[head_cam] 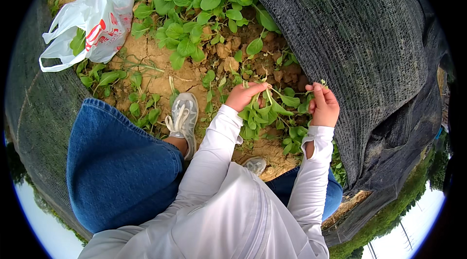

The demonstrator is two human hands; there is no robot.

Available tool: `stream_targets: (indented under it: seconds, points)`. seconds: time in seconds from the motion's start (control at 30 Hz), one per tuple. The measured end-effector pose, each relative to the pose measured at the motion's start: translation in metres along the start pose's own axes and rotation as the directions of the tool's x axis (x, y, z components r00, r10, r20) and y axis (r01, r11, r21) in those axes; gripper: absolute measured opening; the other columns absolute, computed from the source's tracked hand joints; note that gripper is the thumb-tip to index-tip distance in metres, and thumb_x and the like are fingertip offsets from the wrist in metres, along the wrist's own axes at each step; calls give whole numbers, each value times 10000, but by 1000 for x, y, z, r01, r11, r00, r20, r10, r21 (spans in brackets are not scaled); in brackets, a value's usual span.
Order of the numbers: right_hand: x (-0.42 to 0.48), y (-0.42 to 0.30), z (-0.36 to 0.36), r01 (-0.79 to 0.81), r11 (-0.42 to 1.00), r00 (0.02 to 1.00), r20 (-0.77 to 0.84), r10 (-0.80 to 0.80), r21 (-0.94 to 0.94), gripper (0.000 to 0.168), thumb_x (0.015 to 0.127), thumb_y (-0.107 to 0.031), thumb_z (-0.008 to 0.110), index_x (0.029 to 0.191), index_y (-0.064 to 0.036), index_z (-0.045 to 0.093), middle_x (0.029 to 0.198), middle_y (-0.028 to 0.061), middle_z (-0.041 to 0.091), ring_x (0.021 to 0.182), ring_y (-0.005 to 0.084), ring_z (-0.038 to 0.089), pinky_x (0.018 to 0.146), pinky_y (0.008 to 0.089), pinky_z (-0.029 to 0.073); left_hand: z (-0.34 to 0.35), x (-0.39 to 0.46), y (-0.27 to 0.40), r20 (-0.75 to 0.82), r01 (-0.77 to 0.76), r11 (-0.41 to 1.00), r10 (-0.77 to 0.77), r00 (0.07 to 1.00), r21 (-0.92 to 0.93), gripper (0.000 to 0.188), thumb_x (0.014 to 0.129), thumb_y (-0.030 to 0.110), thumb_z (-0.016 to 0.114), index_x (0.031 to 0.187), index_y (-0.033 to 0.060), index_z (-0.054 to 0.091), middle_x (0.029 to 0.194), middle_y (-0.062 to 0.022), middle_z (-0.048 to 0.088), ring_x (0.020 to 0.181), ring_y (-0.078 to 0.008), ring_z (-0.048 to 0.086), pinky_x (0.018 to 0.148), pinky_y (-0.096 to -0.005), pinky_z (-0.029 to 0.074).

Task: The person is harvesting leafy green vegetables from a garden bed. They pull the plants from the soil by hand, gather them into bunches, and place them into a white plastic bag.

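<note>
My left hand (246, 95) grips a bunch of leafy green seedlings (261, 116) by their stems, with the leaves hanging down towards my feet. To its right, my right hand (324, 104) pinches a small leafy sprig (323, 83) between thumb and fingers, close to the edge of the black shade netting. Under and around both hands grow low green plants (292, 136) in cracked brown soil. A thicker patch of leafy greens (186, 36) stands farther ahead, at the upper middle of the view.
A white plastic bag (109, 21) with red print lies at the upper left, green leaves showing in its opening. Black shade netting (357, 40) covers the right side; more netting (40, 113) spans the left. My grey shoe (184, 116) rests on bare soil (146, 54) beside small plants.
</note>
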State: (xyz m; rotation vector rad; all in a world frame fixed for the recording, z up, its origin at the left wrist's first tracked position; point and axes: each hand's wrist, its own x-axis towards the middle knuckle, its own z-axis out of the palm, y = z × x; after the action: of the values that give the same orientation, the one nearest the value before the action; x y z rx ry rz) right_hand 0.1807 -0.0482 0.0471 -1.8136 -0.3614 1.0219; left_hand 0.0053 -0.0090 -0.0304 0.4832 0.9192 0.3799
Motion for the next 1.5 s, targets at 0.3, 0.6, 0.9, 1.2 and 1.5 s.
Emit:
stream_targets:
  seconds: [0.3, 0.6, 0.9, 1.2, 1.5]
  points:
    - [-1, -9, 5, 67, 891, 963, 263, 61, -450, 206, 743, -214, 577, 791, -15, 595, 623, -10, 534, 504, 35, 406, 465, 170, 332, 13, -10, 9, 121, 148, 982, -134, 984, -115, 274, 780, 262, 506, 904, 25, 565, 723, -32, 579, 518, -47, 444, 459, -172, 340]
    - [-2, 19, 20, -202, 959, 894, 362, 263, -198, 144, 702, -171, 617, 749, -36, 596, 632, -21, 547, 514, 32, 423, 476, 163, 330, 21, -17, 15, 193, 205, 970, -178, 965, -128, 208, 747, 242, 545, 769, 37, 578, 647, 4, 542, 518, -50, 465, 468, -178, 353]
    - [-10, 27, 28, -188, 978, 918, 337, 208, -92, 114, 712, -134, 603, 764, -33, 601, 677, -11, 567, 555, 36, 448, 505, 165, 347, 11, -12, 8, 191, 125, 979, -93, 977, -160, 183, 737, 183, 537, 820, 27, 586, 746, -6, 572, 642, -75, 518, 599, -195, 404]
    - [-8, 52, 38, -130, 990, 882, 449, 143, -60, 128, 729, -129, 576, 752, -4, 581, 644, 1, 557, 557, 57, 471, 536, 194, 392, -2, -16, 14, 10, 161, 985, -161, 987, -68, 156, 732, 177, 520, 759, 32, 571, 706, 1, 537, 622, -75, 481, 588, -196, 378]
    - [-9, 47, 32, 118, 968, 943, 330, -39, -223, 122, 703, -119, 568, 765, -14, 562, 689, 88, 573, 623, 155, 531, 600, 275, 426, -7, 17, -18, 140, 122, 929, -77, 987, -350, 80, 742, 108, 442, 782, 43, 467, 757, -50, 516, 671, -153, 511, 627, -276, 430]
